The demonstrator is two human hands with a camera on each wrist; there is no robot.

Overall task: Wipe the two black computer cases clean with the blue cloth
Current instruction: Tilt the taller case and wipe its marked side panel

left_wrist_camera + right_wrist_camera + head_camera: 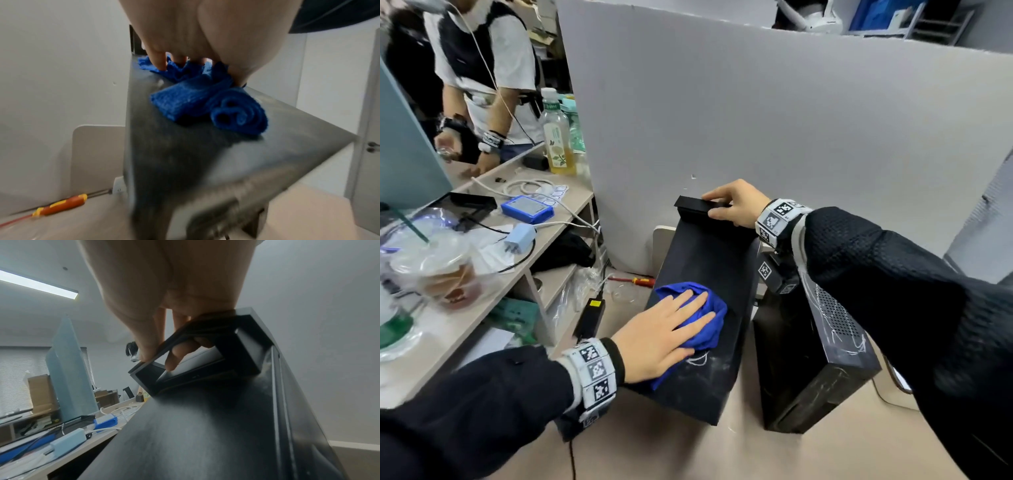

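Two black computer cases stand on the floor. The left case (702, 260) leans tilted, with white smudges near its lower end. My left hand (664, 329) lies flat with straight fingers on the crumpled blue cloth (709, 318), pressing it onto the case's side panel (185, 154). In the left wrist view the blue cloth (205, 100) bunches under the fingertips (159, 64). My right hand (736, 205) grips the handle (205, 353) at the case's top end, fingers curled round the bar. The second case (815, 363) stands to the right, streaked with white marks.
A low desk (482, 308) at left carries drinks, chargers, cables and a blue box (527, 209). A red and yellow screwdriver (637, 281) and a power brick (590, 317) lie on the floor. A grey partition (791, 137) stands behind. Another person (482, 85) stands at far left.
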